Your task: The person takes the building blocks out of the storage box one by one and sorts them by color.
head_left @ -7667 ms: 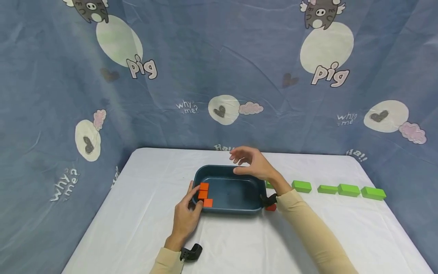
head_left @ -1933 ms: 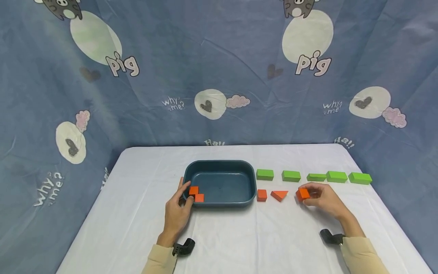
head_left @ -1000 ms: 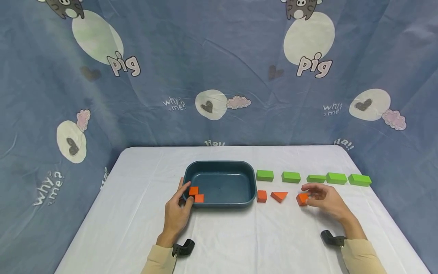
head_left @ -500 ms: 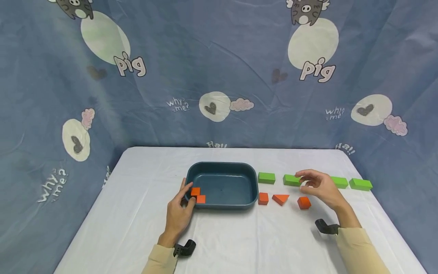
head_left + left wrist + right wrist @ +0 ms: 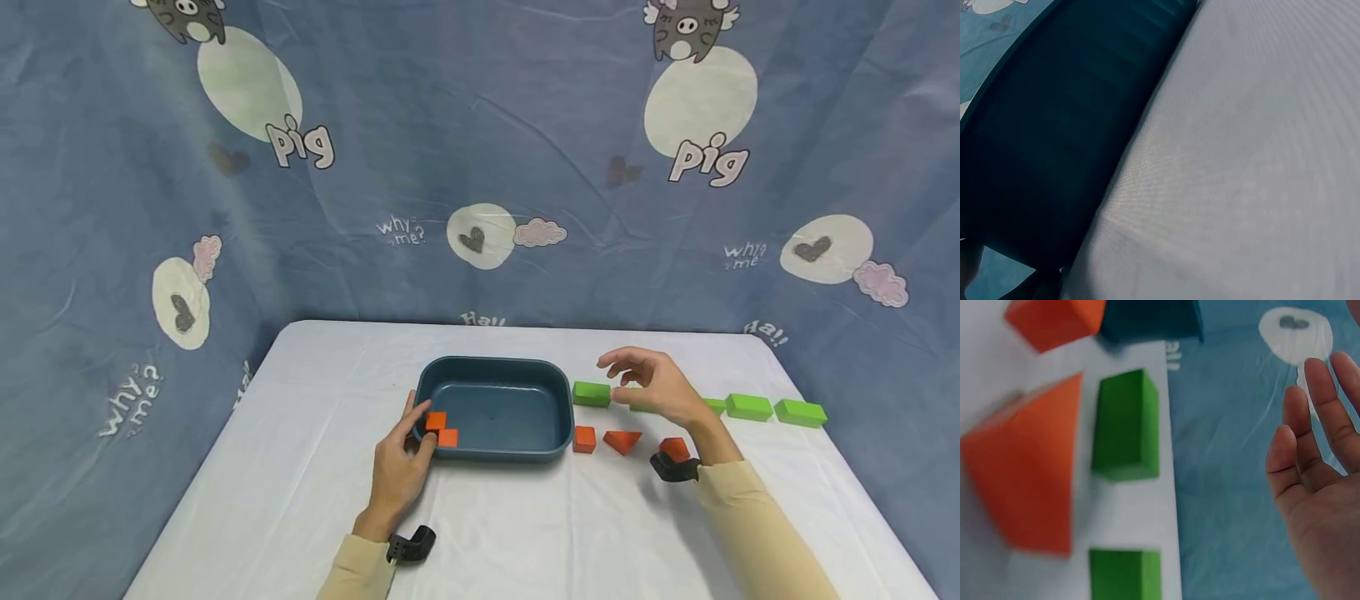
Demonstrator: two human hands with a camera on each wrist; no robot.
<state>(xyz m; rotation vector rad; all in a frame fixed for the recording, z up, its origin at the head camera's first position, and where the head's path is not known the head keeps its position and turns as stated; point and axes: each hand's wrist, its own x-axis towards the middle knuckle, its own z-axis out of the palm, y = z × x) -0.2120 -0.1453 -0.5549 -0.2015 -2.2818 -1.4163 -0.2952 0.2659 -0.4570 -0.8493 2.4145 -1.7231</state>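
My left hand holds the near left corner of a dark teal tray, thumb at the front rim and fingers along the left side. Inside that corner are two orange blocks. My right hand hovers over the row of green blocks, fingers apart and loosely bent, holding nothing. It partly covers the middle of that row. In the right wrist view its palm and fingers show with nothing in them. Below it lie an orange cube, an orange triangular block and another orange block.
A white cloth covers the table. Behind it hangs a blue printed curtain. The green row runs rightward from the tray to two green blocks near the table's right edge. Each wrist wears a small black camera.
My right hand has let go of the rightmost orange block, risen and moved left. Over the longer span, the orange blocks in the tray went from three to two. My left hand stays at the corner.
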